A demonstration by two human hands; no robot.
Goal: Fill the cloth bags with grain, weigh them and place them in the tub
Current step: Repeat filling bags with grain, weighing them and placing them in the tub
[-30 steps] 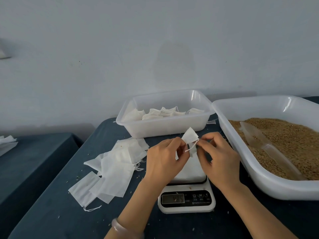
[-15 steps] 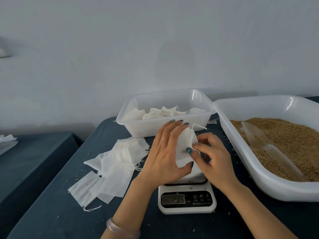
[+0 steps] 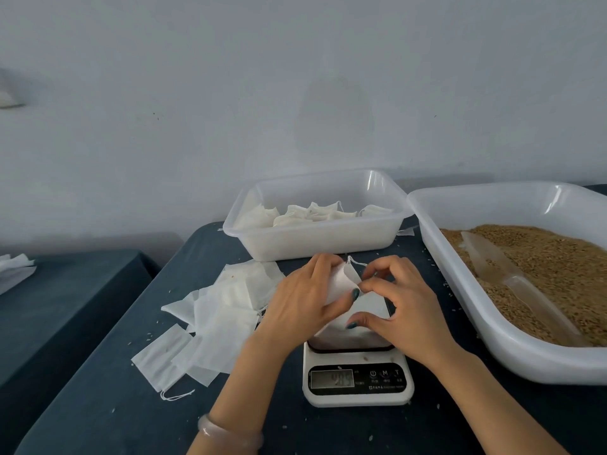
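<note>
Above the scale (image 3: 358,379), both hands (image 3: 354,300) pinch the cloth bag (image 3: 341,280)

left: loose bags (image 3: 220,313) | right: grain tray (image 3: 460,290) | ahead: tub (image 3: 315,244) | near: scale (image 3: 358,379)

A white kitchen scale (image 3: 358,397) stands near, in the middle of the scene; its grey display (image 3: 331,378), on the left of the black front panel, shows faint digits that look like 485, too blurred to be sure; to its right are 3 buttons, marked with a power symbol (image 3: 372,373), M (image 3: 385,373) and T (image 3: 396,372); the tiny print beneath them cannot be read.
</note>
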